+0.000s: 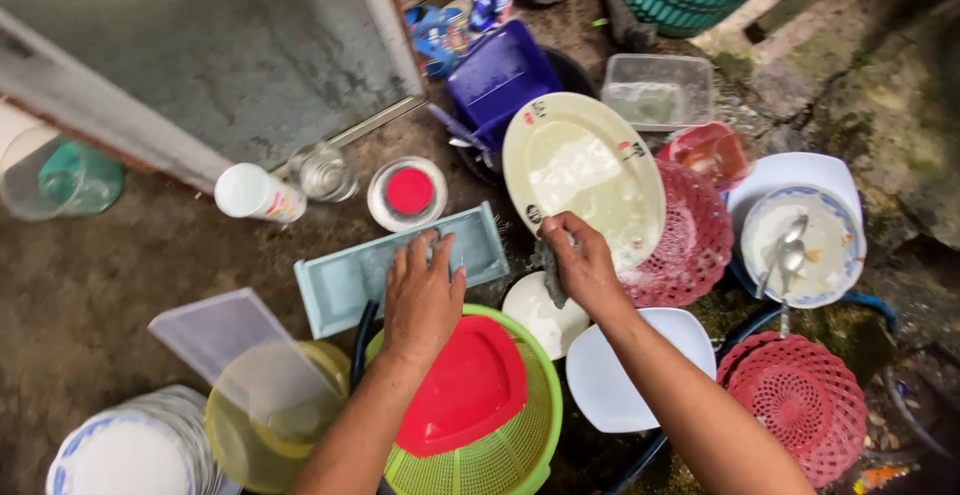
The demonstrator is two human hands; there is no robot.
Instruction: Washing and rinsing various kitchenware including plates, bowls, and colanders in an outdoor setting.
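Both forearms enter from the bottom of the frame and reach up toward its middle. The left hand (424,295) lies palm down, fingers stretched out and slightly spread, resting flat on the near edge of a long pale blue rectangular plastic tray (350,277) that lies at the centre left; it grips nothing. The right hand (582,260), just right of centre, has its fingers curled closed around a dark grey scouring pad (549,273), pressed against the lower rim of a large cream oval plastic platter (580,170) that stands tilted in the upper middle of the frame.

Below the left wrist sits a lime green round plastic colander (520,445) holding a red plastic plate (465,385). Between the hands, a small white bowl (535,315) rests beside a white square plate (610,385) under the right forearm. Right of the platter lies a pink woven plastic plate holder (690,240), with another (800,405) at the lower right. At the right, a blue-rimmed white bowl (830,255) holds metal spoons (785,255). A stack of blue-rimmed white plates (125,450) fills the lower left corner.
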